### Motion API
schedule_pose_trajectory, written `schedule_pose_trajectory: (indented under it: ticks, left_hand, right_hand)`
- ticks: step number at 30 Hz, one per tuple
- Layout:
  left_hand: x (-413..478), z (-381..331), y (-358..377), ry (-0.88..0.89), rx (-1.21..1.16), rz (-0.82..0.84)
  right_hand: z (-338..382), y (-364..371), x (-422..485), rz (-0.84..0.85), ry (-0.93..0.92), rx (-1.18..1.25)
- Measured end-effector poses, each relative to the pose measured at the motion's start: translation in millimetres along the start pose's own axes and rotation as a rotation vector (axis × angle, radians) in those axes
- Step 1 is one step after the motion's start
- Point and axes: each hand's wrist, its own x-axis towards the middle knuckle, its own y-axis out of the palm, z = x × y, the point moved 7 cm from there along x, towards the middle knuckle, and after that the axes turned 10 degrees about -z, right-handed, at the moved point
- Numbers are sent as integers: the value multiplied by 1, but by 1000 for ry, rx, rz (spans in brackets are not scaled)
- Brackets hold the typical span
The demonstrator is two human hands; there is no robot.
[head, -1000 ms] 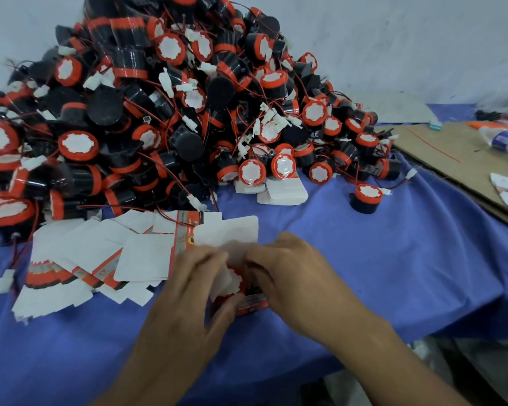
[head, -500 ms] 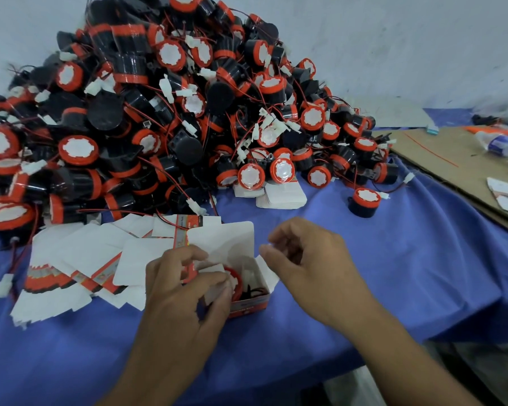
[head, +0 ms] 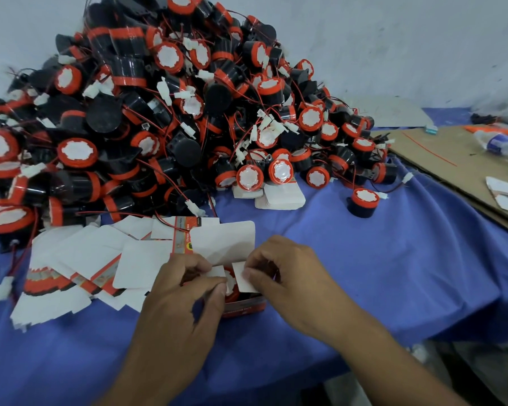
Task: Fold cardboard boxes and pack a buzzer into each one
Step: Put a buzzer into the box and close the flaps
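Note:
A small orange and white cardboard box (head: pixel 242 307) stands on the blue cloth in front of me, its white lid flap (head: pixel 222 243) upright at the back. A red and black buzzer (head: pixel 231 284) sits inside it, partly hidden. My left hand (head: pixel 182 291) grips the box's left side and pinches the left side flap. My right hand (head: pixel 288 273) pinches the right side flap (head: pixel 242 276) and holds it over the opening.
A tall heap of black and red buzzers (head: pixel 159 112) with red wires fills the back left. Flat unfolded boxes (head: pixel 79 265) lie to the left of the box. One lone buzzer (head: pixel 362 202) stands at the right. A brown cardboard sheet (head: pixel 458 159) lies at the far right.
My right hand, which had lifted off the box half a second ago, has come back and taken hold of the right flap. My left hand stays on the box's left side.

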Motion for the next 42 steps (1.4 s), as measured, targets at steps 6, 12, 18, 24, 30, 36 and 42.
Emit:
schedule_pose_trajectory:
  ticks: [6,12,18,24,30,36,42]
  left_hand:
    - [4,4,-8,-86,-82,-60]
    - [-6,27,-1,-370,-260,-78]
    - [-1,27,-1,-314,-281,-31]
    - [2,16,-8,-127,-173,-51]
    - [4,1,-6,25,-86,14]
    - [-5,-6,4,139,63,142]
    - [-6,-5,3,224,211,144]
  right_hand:
    - [-11,6,-2,-23,130,-34]
    - [-13,5,-2,-28,209,85]
    - [1,2,-1,-5,1,58]
    - [12,-3,0,107,-181,-22]
    - [22,4,-6,248,-262,39]
    - [18,11,-8,275,-266,-16]
    - [20,11,-6,272,-271,22]
